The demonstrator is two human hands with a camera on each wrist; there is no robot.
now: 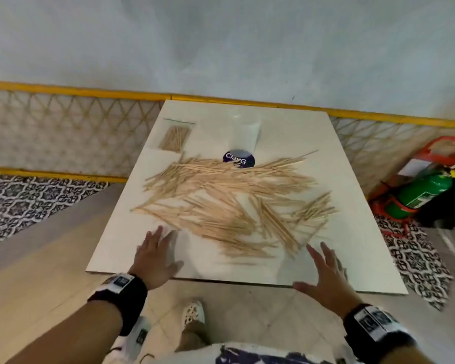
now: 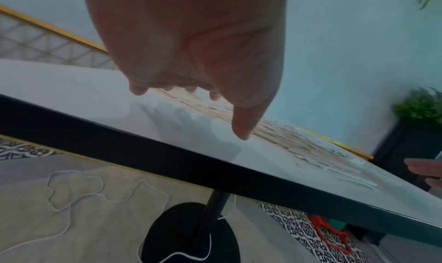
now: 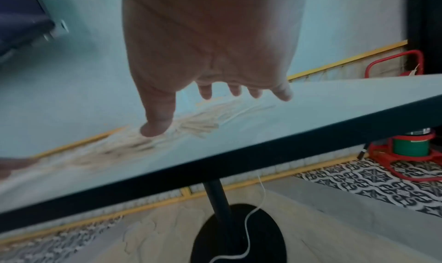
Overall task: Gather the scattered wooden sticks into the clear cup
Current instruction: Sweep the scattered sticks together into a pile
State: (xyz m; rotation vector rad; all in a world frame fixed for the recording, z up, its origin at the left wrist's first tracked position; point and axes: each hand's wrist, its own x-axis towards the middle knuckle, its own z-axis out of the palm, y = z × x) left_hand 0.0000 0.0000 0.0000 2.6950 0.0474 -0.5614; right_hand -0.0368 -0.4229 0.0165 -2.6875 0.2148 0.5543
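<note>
1. Across the middle of the white worktop lay the wooden sticks, a wide loose scatter running nearly from the left edge to the right.
2. Just behind that scatter stood the clear cup, upright at the far side, with a dark round sticker reading "ClayG" on the surface right in front of it, partly under the farthest sticks.
3. Left of the cup sat a clear packet with more sticks inside, apart from the loose pile.
4. Down at the near edge, the left hand was spread flat, fingers straight, grasping nothing, fingertips just short of the nearest sticks.
5. The right hand was splayed wide too, palm down, nothing in it, near the right end of the pile; the wrist view showed its thumb above the sticks.
6. Off to the right, on the patterned floor, stood a green cylinder in a red stand.
</note>
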